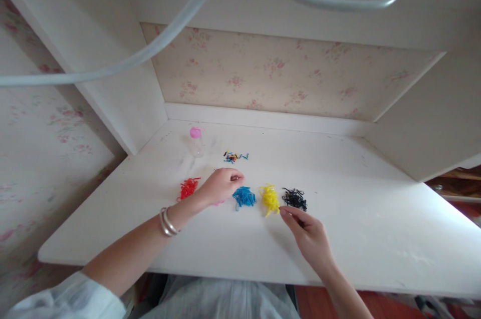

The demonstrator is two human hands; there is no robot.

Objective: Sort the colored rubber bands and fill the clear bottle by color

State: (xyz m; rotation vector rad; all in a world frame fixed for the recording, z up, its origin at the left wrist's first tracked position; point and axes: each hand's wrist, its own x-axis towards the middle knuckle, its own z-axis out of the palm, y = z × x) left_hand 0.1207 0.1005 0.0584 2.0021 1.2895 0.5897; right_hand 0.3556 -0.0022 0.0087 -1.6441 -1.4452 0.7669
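Observation:
Small piles of coloured bands lie in a row on a white desk (376,239): red (188,188), blue (244,197), yellow (269,199) and black (294,199). Farther back sits a small mixed pile (234,157). My left hand (221,185) rests between the red and blue piles, fingers curled in a pinch on something I cannot make out; a bit of pink (218,203) shows under it. Silver bangles ring its wrist. My right hand (306,231) is just in front of the yellow and black piles, fingertips pinched together close to the yellow pile.
A small clear bottle with a pink cap (196,140) stands at the back left of the desk. White shelf panels wall the desk on both sides, with floral wallpaper behind. A pale cable (180,18) hangs across the top of the view.

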